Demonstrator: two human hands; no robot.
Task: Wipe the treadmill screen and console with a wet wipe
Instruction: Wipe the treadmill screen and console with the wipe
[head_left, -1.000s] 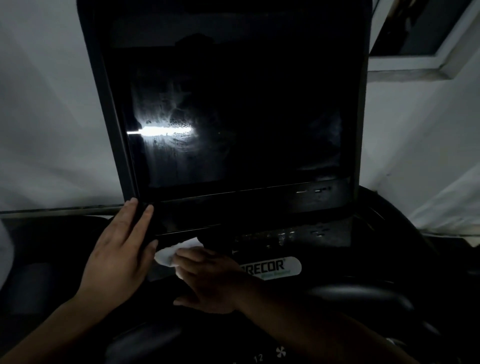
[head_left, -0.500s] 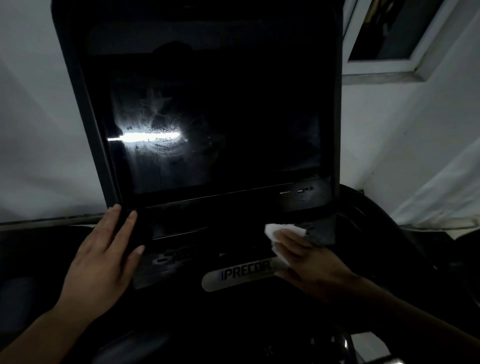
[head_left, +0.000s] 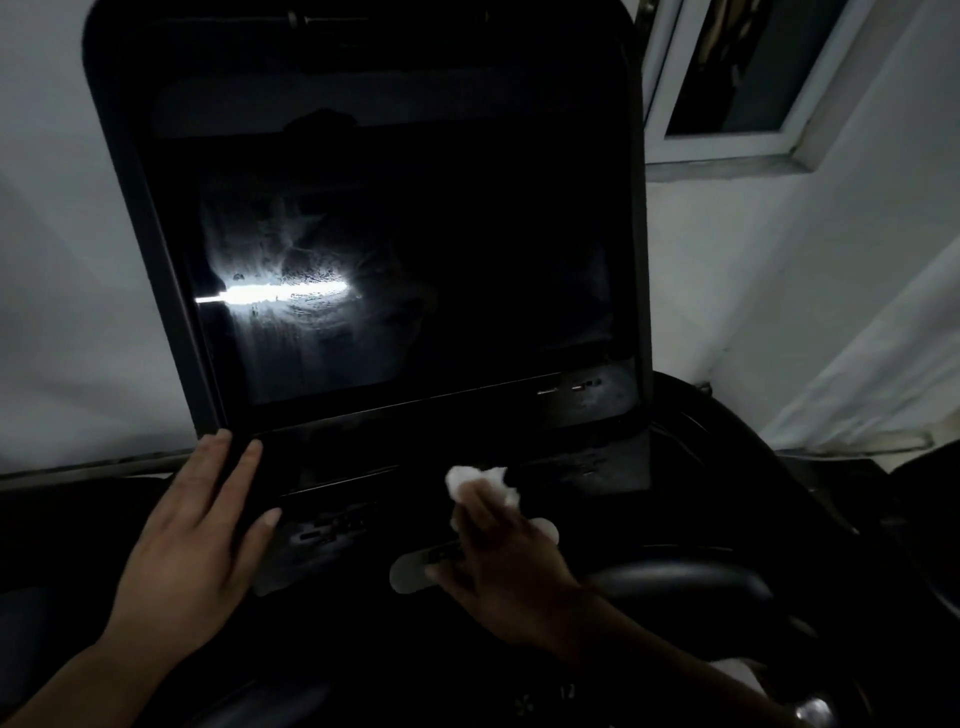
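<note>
Your right hand (head_left: 498, 561), fingers pinching the wet wipe (head_left: 480, 480), has swept back from the console's (head_left: 587, 467) right toward centre; your left hand (head_left: 197, 540) stays flat, empty. The screen (head_left: 405, 291) seems already streaked.

Dark console (head_left: 587, 467), flat left hand (head_left: 197, 545), wet wipe (head_left: 480, 480)

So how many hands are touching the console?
2. The left hand lies flat by the screen's lower-left corner; the right hand presses the wet wipe against the console's middle.

The screen (head_left: 395, 270) stands behind the console (head_left: 322, 530); a window (head_left: 737, 78) lies to its right.
</note>
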